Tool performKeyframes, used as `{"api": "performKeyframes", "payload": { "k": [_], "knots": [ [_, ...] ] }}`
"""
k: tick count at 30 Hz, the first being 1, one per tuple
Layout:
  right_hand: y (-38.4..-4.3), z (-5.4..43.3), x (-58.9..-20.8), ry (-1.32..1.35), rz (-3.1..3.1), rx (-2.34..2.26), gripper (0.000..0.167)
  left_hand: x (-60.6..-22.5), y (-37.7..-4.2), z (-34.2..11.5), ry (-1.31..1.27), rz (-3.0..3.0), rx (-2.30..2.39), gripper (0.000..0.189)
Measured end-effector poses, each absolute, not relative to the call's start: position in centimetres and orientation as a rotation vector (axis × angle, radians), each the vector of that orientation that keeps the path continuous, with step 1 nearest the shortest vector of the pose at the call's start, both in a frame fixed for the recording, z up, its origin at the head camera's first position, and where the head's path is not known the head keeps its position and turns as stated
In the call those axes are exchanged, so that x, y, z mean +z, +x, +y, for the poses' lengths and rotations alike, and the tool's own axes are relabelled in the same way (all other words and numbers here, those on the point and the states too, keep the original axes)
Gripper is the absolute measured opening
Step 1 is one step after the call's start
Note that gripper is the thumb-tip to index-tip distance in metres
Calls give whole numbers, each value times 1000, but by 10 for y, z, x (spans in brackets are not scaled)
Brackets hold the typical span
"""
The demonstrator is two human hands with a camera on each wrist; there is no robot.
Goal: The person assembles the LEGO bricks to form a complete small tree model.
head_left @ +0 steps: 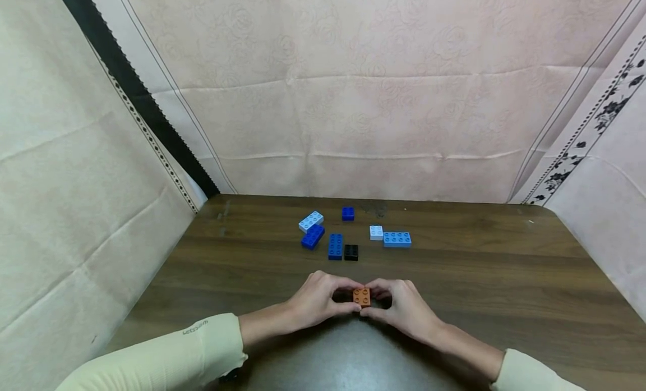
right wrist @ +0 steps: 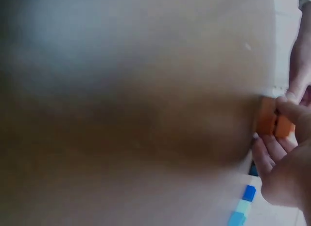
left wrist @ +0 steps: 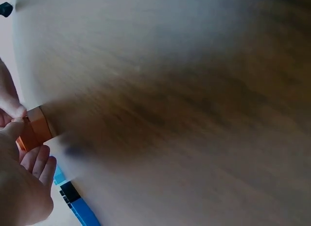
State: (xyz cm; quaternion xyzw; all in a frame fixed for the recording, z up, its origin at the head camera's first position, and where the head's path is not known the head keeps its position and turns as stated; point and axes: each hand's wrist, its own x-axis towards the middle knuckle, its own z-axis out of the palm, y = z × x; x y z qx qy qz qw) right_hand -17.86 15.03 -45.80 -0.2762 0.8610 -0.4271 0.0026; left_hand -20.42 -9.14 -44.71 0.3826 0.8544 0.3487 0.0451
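Between my hands, near the table's front, is a small orange toy brick [head_left: 361, 297] with studs on top. My left hand [head_left: 319, 297] pinches its left side with thumb and fingers. From the right, the thumb and fingers of my right hand [head_left: 402, 307] pinch it too. In the left wrist view the orange brick [left wrist: 36, 129] shows at the left edge between the fingertips. A dark seam crosses the orange piece [right wrist: 266, 116] in the right wrist view, so it looks like two orange bricks together; fingers partly hide it.
Beyond the hands lie a black brick [head_left: 351, 252], a blue brick [head_left: 335, 247], a dark blue brick [head_left: 313, 237] touching a light blue one [head_left: 310, 221], and a small dark blue brick [head_left: 348, 214]. Rightward, a pale blue brick [head_left: 375, 233] adjoins a longer blue brick [head_left: 397, 239]. Cloth surrounds the wooden table [head_left: 484, 267].
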Motion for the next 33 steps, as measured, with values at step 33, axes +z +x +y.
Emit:
{"api": "performKeyframes", "payload": {
  "k": [33],
  "knots": [
    [-178, 154, -447, -832, 2502, -1499, 27, -453, -208, -91, 983, 2425, 1322, 29]
  ]
}}
